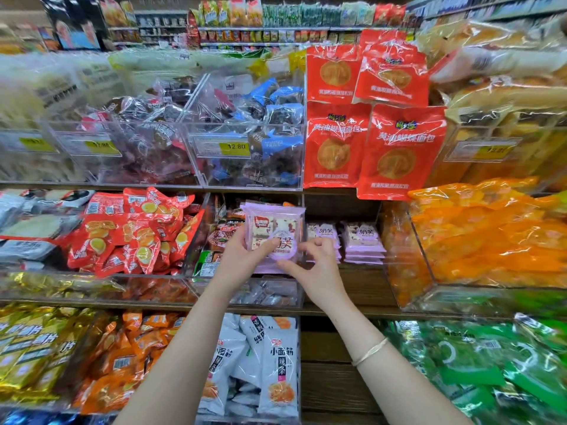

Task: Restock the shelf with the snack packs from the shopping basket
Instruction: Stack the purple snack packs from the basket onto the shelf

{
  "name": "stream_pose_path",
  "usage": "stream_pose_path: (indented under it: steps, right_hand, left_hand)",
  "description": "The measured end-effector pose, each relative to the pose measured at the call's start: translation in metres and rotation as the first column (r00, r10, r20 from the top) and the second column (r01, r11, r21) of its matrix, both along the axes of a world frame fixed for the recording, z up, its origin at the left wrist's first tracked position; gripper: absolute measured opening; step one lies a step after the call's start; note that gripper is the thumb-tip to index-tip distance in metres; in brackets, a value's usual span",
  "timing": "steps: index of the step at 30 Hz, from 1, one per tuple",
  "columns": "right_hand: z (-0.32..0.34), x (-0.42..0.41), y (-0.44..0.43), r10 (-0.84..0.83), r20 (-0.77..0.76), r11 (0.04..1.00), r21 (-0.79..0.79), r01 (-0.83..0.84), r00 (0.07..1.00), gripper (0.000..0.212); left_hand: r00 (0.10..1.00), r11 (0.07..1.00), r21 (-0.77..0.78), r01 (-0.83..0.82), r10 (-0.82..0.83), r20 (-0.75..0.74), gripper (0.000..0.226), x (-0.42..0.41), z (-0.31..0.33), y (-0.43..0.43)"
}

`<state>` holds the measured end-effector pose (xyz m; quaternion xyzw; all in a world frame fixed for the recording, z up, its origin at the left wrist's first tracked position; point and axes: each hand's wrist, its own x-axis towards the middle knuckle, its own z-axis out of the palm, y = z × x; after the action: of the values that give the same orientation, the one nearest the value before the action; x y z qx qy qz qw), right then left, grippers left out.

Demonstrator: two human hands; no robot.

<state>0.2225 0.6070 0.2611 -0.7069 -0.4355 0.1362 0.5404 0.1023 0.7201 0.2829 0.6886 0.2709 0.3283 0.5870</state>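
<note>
Left hand (242, 256) first: its thumb lies across the front of the bundle of purple snack packs (276, 228) and its fingers are wrapped round behind, out of sight, so it's clamped firmly on the bundle. Over to the right hand (319, 268): thumb and forefinger are curled in at the bundle's lower right corner and touch it, but I can't tell whether they truly pinch it. A thin bracelet (369, 352) sits on that forearm.

The bundle is upright, held up in the air in front of the middle shelf (365, 289), label facing us. Just to its right, matching purple packs (363, 240) lie in low stacks on the wooden board, at the back.

Widening out now. To the left, a clear bin (196, 240) of dark mixed snacks, and beyond it a heap of red packs (132, 237). To the right, a bin of orange packs (491, 234). Above, tall red bread bags (402, 148) stand on the upper shelf beside bins with yellow price tags (234, 146). Below, white bags (276, 363) and green packs (491, 363).
</note>
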Motion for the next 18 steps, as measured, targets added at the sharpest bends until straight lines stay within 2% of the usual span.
stream_pose_path:
  steps: [2, 4, 7, 9, 12, 15, 18]
  right_hand:
    - [-0.002, 0.003, -0.001, 0.032, -0.103, 0.999, 0.043, -0.028, 0.994, 0.016]
    - [-0.004, 0.006, -0.004, 0.082, -0.296, 0.991, 0.124, -0.047, 0.952, 0.008]
    - [-0.01, 0.018, -0.009, 0.145, -0.662, 0.972, 0.236, 0.021, 0.735, 0.02]
    - [-0.019, 0.032, -0.015, 0.162, -0.789, 0.948, 0.291, 0.129, 0.592, 0.022]
    - [-0.032, 0.052, -0.021, 0.012, -0.867, 0.932, 0.19, 0.308, 0.499, 0.025]
    - [-0.042, 0.071, -0.012, -0.21, -0.853, 0.916, 0.0, 0.401, 0.477, 0.03]
    - [-0.04, 0.085, 0.012, -0.284, -0.824, 0.914, -0.078, 0.398, 0.491, 0.038]
  left_hand:
    - [1.0, 1.0, 0.006, -0.003, 0.003, 0.005, 0.042, 0.001, 0.0, -0.001]
    - [1.0, 1.0, 0.012, -0.007, 0.007, 0.004, 0.039, 0.002, -0.001, -0.001]
    - [0.999, 0.998, 0.057, -0.013, 0.016, -0.041, 0.037, 0.003, -0.002, 0.0]
    - [0.999, 0.996, 0.09, -0.023, 0.027, -0.042, 0.033, 0.003, -0.003, -0.001]
    - [1.0, 0.997, 0.07, -0.019, 0.02, -0.017, 0.028, 0.004, -0.003, -0.001]
    - [1.0, 0.995, 0.103, -0.012, 0.015, -0.027, 0.027, 0.004, -0.003, 0.0]
    - [1.0, 0.993, 0.122, -0.007, 0.011, -0.03, 0.023, 0.004, -0.002, -0.001]
